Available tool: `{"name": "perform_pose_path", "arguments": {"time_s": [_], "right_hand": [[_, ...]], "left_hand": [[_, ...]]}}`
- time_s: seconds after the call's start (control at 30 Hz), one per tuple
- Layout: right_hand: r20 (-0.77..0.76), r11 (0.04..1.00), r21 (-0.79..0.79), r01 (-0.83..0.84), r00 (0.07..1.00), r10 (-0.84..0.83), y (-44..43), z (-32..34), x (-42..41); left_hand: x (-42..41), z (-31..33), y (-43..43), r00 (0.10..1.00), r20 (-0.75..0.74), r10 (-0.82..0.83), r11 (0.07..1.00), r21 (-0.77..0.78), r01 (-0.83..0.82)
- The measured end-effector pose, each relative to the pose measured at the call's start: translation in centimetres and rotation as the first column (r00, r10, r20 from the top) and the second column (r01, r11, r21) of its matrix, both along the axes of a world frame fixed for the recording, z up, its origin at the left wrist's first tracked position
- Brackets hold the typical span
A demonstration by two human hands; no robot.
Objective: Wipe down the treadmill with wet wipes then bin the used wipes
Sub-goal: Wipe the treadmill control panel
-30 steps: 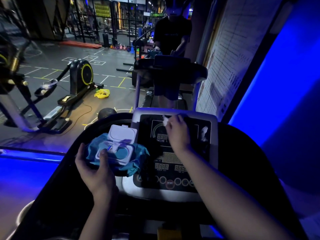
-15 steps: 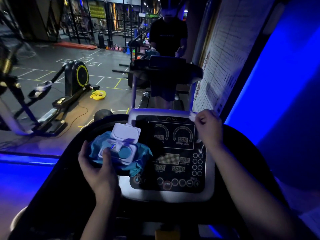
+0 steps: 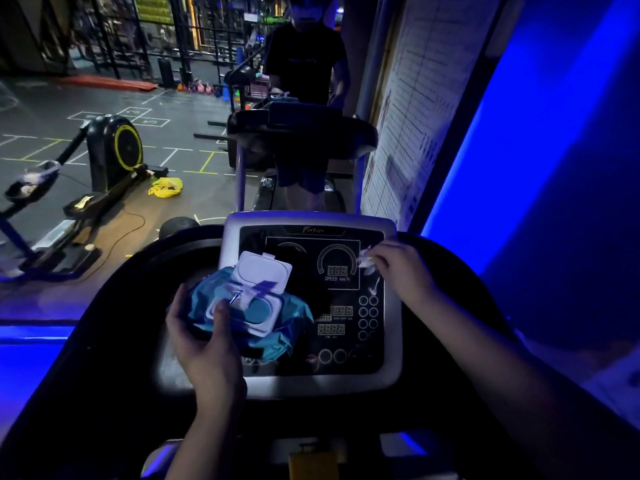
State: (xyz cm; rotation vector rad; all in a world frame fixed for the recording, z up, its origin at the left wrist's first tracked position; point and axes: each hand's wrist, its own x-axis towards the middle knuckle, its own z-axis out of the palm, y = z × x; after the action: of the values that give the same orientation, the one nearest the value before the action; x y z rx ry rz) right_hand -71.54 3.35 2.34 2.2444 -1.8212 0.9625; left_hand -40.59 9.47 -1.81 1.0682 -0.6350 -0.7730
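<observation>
My left hand (image 3: 207, 344) grips the wipe pack (image 3: 249, 299), lid flipped open, over the left side of the console (image 3: 311, 218); the pack hides the dial and buttons there. My right hand (image 3: 398, 271) pinches a crumpled wipe (image 3: 366, 263) at the console's upper right, beside the speed dial, with most of the wipe buried in my fingers. The console's lower buttons are too dim to read.

The line-marked gym floor (image 3: 187, 161) carries a black exercise machine (image 3: 117, 150) with a yellow-rimmed wheel; a yellow bag (image 3: 165, 187) lies just beside it.
</observation>
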Motion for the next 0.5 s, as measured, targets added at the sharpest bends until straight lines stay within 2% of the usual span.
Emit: {"name": "perform_pose_path", "arguments": {"time_s": [0.07,0.13,0.2,0.23,0.27,0.37,0.5], "right_hand": [[-0.018,0.999,0.010,-0.037,0.999,0.037,0.6,-0.4,0.2],[0.158,1.000,-0.022,0.002,0.988,0.001,0.8,0.2,0.3],[0.362,0.992,-0.060,0.113,0.928,-0.084,-0.1,1.3,-0.7],[0.382,0.987,-0.062,0.148,0.917,-0.113,-0.9,1.9,-1.4],[0.341,0.987,-0.059,0.151,0.932,-0.122,-1.5,2.3,-2.1],[0.085,0.998,-0.025,0.057,0.995,-0.055,-2.1,2.4,-2.5],[-0.089,0.996,-0.040,-0.077,0.993,0.073,0.0,0.5,-1.0]], "left_hand": [[-0.3,-0.3,0.0,1.000,-0.007,-0.004,1.000,0.008,0.004],[-0.3,-0.4,0.0,1.000,-0.023,-0.003,1.000,0.002,0.003],[-0.2,-0.4,0.0,1.000,-0.020,0.008,1.000,-0.007,-0.008],[-0.3,-0.1,0.0,1.000,-0.017,0.020,1.000,-0.019,-0.020],[-0.4,0.0,-0.1,0.999,-0.020,0.032,0.999,-0.024,-0.033],[-0.8,0.5,-0.4,0.997,-0.044,0.057,0.997,-0.046,-0.059],[-1.5,0.6,0.5,0.996,-0.020,0.093,0.992,-0.080,-0.094]]}}
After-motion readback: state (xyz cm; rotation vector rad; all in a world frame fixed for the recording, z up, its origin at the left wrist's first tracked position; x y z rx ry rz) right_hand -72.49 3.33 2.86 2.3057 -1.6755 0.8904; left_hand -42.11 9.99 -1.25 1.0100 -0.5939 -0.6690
